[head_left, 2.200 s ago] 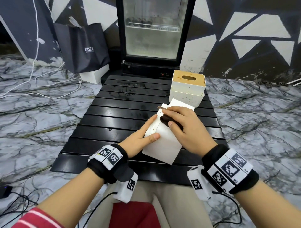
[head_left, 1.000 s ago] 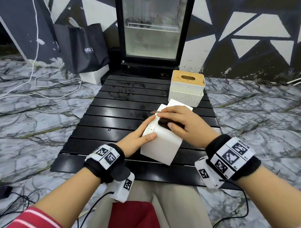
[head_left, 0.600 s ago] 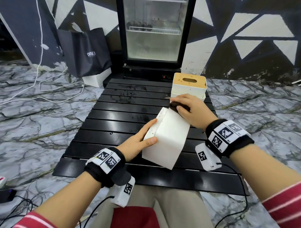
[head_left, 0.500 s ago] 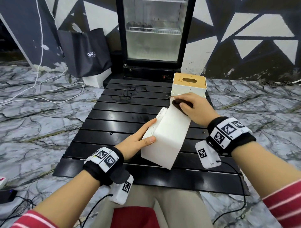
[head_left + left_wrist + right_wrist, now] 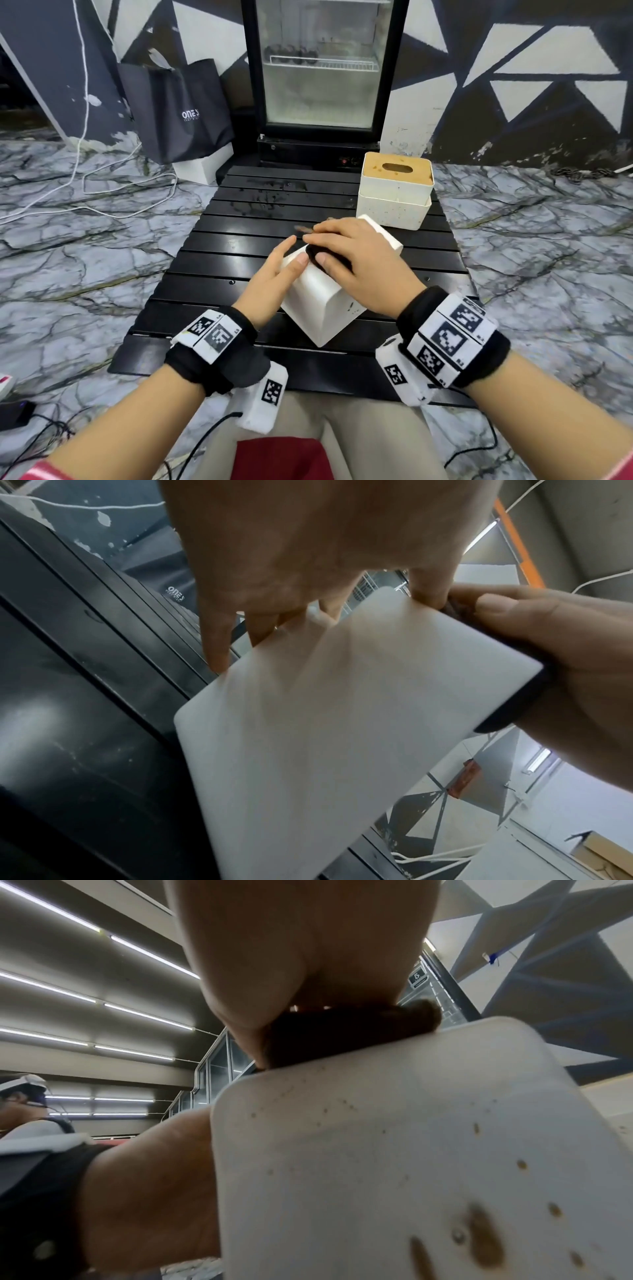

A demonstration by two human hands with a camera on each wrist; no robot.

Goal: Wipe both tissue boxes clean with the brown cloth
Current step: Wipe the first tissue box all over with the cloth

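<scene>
A white tissue box [image 5: 320, 303] stands tilted on one corner on the black slatted table [image 5: 212, 274]. My left hand [image 5: 277, 274] holds its left side, thumb on the top edge, fingers down the far face [image 5: 219, 642]. My right hand [image 5: 356, 263] grips the brown cloth [image 5: 317, 255] and presses it on the box's upper face near the left corner. In the right wrist view the cloth [image 5: 342, 1034] sits on the top edge, and the facing side of the box [image 5: 411, 1164] carries brown spots. The second tissue box [image 5: 395, 195], with a wooden lid, stands at the back right.
A glass-door fridge [image 5: 322, 68] stands right behind the table. A black bag [image 5: 178, 109] and white cables [image 5: 102, 192] lie on the marble floor to the left. Wet smears [image 5: 267, 197] mark the table's far slats.
My right hand has drawn the cloth back from the box's far end to its near left corner. The box has turned a little in my left hand.
</scene>
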